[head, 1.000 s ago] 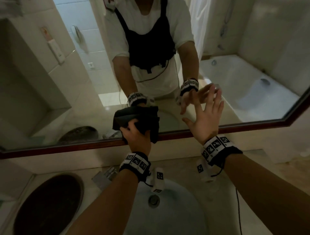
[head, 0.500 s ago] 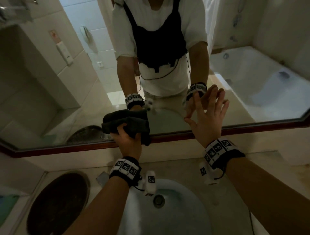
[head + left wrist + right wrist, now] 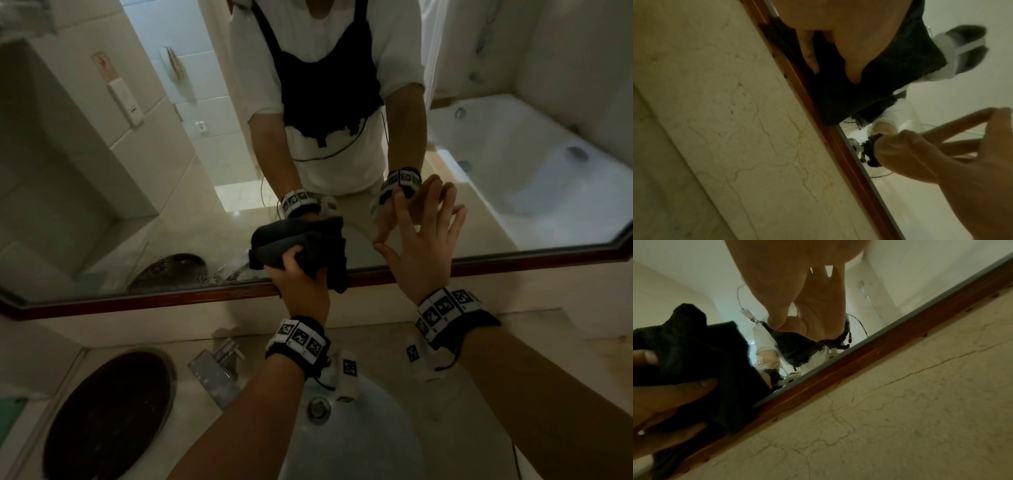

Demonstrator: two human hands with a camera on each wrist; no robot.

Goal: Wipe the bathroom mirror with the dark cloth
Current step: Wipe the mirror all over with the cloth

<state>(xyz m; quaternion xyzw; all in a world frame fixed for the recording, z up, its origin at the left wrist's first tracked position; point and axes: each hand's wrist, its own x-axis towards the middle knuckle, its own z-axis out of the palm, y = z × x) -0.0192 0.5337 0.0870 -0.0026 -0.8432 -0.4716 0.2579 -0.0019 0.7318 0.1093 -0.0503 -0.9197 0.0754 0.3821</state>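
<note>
The wall mirror (image 3: 137, 178) has a red-brown wooden frame (image 3: 137, 303). My left hand (image 3: 301, 284) grips the bunched dark cloth (image 3: 318, 240) and presses it against the glass just above the bottom frame; a corner hangs over the frame. To its right, my right hand (image 3: 424, 246) lies open on the glass with fingers spread, thumb tip meeting its reflection. The left wrist view shows fingers (image 3: 812, 53) curled into the cloth (image 3: 849, 94). In the right wrist view the open palm (image 3: 797, 280) is on the glass, with the cloth (image 3: 701, 353) at left.
Below the mirror runs a marble strip (image 3: 171, 329), then the counter with a white basin (image 3: 359, 445), a chrome faucet (image 3: 219, 373) and a dark oval hole (image 3: 109, 411) at left. Water drops speckle the glass (image 3: 205, 274) left of the cloth.
My left hand slid the cloth left along the mirror's lower edge, then back right toward the right hand. The right hand has stayed flat on the glass.
</note>
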